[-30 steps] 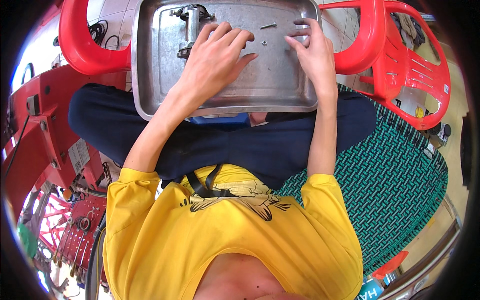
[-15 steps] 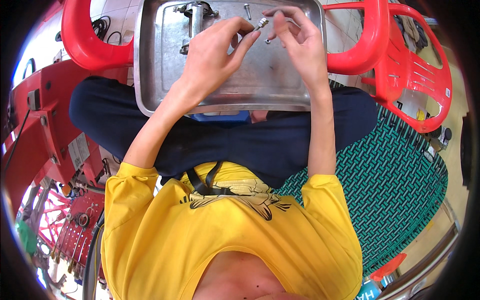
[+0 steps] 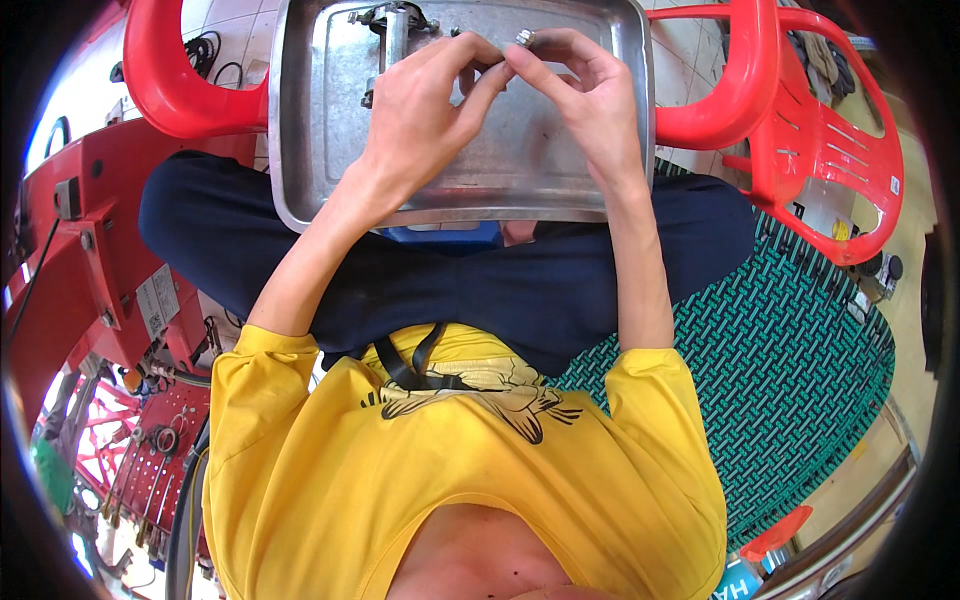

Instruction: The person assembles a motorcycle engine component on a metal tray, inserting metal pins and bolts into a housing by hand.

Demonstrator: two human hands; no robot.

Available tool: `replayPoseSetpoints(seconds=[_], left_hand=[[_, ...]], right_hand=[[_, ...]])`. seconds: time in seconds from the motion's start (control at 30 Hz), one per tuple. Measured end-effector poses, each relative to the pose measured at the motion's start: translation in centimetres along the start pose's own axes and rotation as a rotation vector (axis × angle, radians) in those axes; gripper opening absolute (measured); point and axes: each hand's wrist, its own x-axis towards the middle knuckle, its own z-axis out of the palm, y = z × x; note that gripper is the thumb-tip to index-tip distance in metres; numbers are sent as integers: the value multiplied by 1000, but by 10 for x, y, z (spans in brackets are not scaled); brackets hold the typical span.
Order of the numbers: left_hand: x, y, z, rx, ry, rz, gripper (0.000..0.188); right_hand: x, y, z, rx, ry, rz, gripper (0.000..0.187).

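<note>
Fingertips of both hands meet over the metal tray (image 3: 530, 160). Between them a small silver threaded piece, apparently a bolt with a nut at its end (image 3: 525, 38), pokes out at the far side. My left hand (image 3: 425, 105) is closed in a pinch on it, covering most of its length. With thumb and forefinger, my right hand (image 3: 595, 95) pinches the same piece from the right. A metal part with a bar and a dark clamp-like end (image 3: 395, 40) lies in the tray, left of the pinch and partly behind my left hand.
The tray stands between red plastic chair parts (image 3: 715, 110), above my crossed legs (image 3: 450, 290). Another red chair (image 3: 820, 150) is at right, beside a green woven seat (image 3: 800, 370). Red machinery (image 3: 110, 240) and a perforated red panel (image 3: 155, 460) are at left. Black cable (image 3: 205, 55) lies coiled on the floor.
My right hand has moved left, and its thumb and forefinger now meet my left fingertips at the bolt. The loose bolt and small nut seen in the tray no longer show.
</note>
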Motion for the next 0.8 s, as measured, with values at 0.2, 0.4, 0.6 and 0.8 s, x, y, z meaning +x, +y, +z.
replayPoseSetpoints(seconds=[0.2, 0.4, 0.6, 0.8], left_hand=[[0, 0, 0, -86, -32, -43, 8], [5, 7, -3, -226, -115, -167, 13], [3, 7, -3, -297, -158, -212, 19], [3, 9, -4, -421, -218, -314, 21]], right_hand=[[-3, -3, 3, 66, 11, 29, 24], [-4, 8, 1, 76, 83, -18, 23], [-3, 4, 0, -142, 114, -130, 24], [-3, 0, -1, -259, 134, -206, 25]])
